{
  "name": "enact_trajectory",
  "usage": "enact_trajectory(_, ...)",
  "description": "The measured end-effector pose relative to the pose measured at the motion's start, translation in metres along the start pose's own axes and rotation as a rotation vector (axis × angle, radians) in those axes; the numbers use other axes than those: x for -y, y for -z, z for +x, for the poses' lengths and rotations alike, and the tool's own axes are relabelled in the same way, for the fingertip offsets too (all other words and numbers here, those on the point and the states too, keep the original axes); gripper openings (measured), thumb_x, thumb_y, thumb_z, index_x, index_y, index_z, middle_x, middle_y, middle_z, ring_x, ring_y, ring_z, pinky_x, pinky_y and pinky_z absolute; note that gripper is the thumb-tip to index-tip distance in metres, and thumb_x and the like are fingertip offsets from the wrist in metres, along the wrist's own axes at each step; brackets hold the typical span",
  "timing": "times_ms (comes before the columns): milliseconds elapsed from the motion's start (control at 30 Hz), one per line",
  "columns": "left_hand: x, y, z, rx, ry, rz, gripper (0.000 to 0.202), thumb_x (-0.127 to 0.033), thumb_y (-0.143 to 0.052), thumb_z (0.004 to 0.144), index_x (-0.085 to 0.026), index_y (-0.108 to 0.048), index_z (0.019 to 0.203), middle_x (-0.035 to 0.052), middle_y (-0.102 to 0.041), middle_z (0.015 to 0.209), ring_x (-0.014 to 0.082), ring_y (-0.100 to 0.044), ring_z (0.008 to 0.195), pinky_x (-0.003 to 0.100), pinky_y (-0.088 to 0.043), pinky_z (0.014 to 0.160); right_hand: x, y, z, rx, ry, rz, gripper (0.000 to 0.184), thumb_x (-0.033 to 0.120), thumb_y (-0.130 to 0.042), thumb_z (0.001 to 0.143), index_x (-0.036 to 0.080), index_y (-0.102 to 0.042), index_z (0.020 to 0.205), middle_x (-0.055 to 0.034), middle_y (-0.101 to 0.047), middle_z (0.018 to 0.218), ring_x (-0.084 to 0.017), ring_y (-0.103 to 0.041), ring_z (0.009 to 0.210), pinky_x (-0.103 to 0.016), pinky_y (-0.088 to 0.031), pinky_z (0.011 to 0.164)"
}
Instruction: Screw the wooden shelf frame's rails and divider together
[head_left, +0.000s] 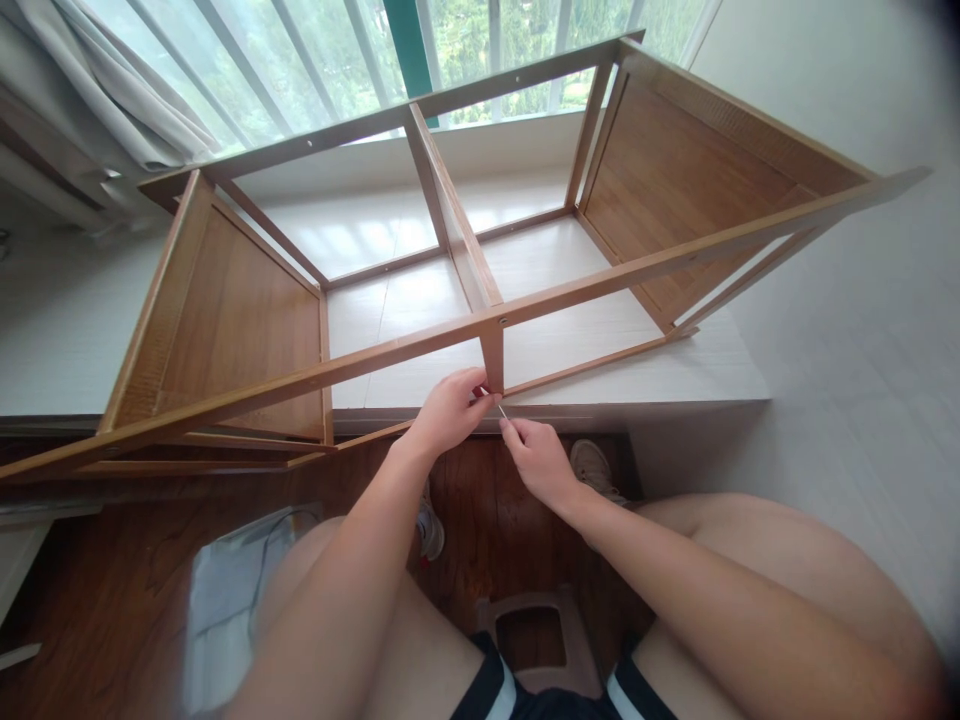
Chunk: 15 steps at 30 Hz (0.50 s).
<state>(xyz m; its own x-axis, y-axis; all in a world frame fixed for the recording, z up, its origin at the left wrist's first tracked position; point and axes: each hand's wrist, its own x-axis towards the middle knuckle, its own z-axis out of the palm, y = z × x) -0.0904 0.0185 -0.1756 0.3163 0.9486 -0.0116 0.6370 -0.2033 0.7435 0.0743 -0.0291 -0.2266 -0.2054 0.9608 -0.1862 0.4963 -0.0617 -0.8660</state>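
A brown wooden cabinet frame [480, 325] with panelled ends stands in front of me. My left hand [452, 408] is closed at the foot of its near middle post [492, 358], the fingers pinched together. A small red bit shows by these fingertips, too small to name. Below and to the right, my right hand [538, 455] is closed on a thin metal rod-like tool [503, 410]. The rod slants up to my left fingertips at the post. Its handle end is hidden in my right palm. A round fastener [503, 321] sits in the rail above.
The frame rests on a pale window ledge [585, 260] with a front edge just beyond my hands. Curtains [112, 90] hang at the left, and a white wall [855, 340] is at the right. Below are a plastic stool [577, 645] and a clear plastic package [225, 600].
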Motion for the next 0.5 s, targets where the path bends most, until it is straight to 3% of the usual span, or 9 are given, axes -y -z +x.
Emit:
enact_trajectory(167, 0.0012, -0.0005, -0.0005, -0.003, -0.012, -0.009, 0.015, -0.025, -0.053, 0.086, -0.016, -0.065, 0.088, 0.0042, -0.064, 0.087, 0.0129, -0.055, 0.08, 0.023, -0.044, 0.067, 0.0025, 0.0103, 0.0052, -0.034, 0.001, -0.243, 0.046, 0.043, -0.036, 0.096, 0.016, -0.046, 0.06, -0.0003, -0.044, 0.055, -0.01, -0.031, 0.055, -0.025, -0.02, 0.058)
enact_trajectory(500, -0.0005, -0.001, -0.0007, -0.014, -0.01, 0.0, 0.012, -0.024, -0.052, 0.085, -0.017, -0.062, 0.085, 0.0027, -0.063, 0.084, 0.0124, -0.056, 0.077, 0.024, -0.045, 0.068, 0.0045, 0.0115, 0.0061, -0.039, -0.007, -0.376, 0.048, 0.043, -0.037, 0.097, 0.016, -0.055, 0.062, -0.0033, -0.053, 0.056, -0.011, -0.034, 0.051, -0.027, -0.017, 0.057)
